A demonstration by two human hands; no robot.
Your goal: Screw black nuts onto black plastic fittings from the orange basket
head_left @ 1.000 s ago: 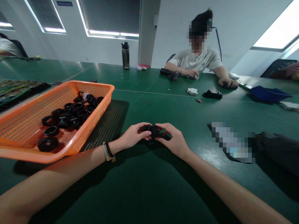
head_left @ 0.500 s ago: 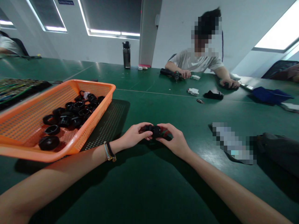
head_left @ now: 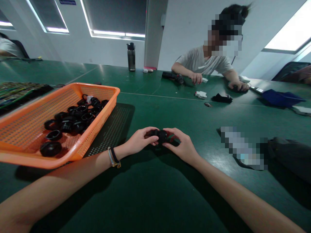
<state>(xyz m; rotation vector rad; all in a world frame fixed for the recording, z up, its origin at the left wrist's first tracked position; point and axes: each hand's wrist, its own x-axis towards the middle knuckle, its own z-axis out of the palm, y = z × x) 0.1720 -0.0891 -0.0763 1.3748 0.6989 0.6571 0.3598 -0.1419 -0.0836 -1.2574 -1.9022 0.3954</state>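
Observation:
A small round black plastic fitting (head_left: 162, 136), much like a cable gland, is held just above the green table. My left hand (head_left: 142, 139) pinches its left end between thumb and fingers. Around its right end, the thumb and fingertips of my right hand (head_left: 181, 144) are closed. The fingers partly cover the piece, so its finer shape is hard to make out. To the left, an orange perforated basket (head_left: 97, 138) contains several black rings and fittings (head_left: 81, 111) of a similar look.
Across the green table (head_left: 155, 200), a co-worker (head_left: 201, 61) sits with a black power drill (head_left: 172, 77) nearby. A dark bottle (head_left: 131, 57) stands at the back. Right of my hands lie a blurred phone-like object (head_left: 240, 147) and a dark fabric item (head_left: 289, 158). Circuit boards (head_left: 21, 94) lie far left.
My hands stay almost in place around the fitting, which appears slightly turned. Opposite, the co-worker's head has shifted right, one hand has moved a little, and the drill sits slightly farther left.

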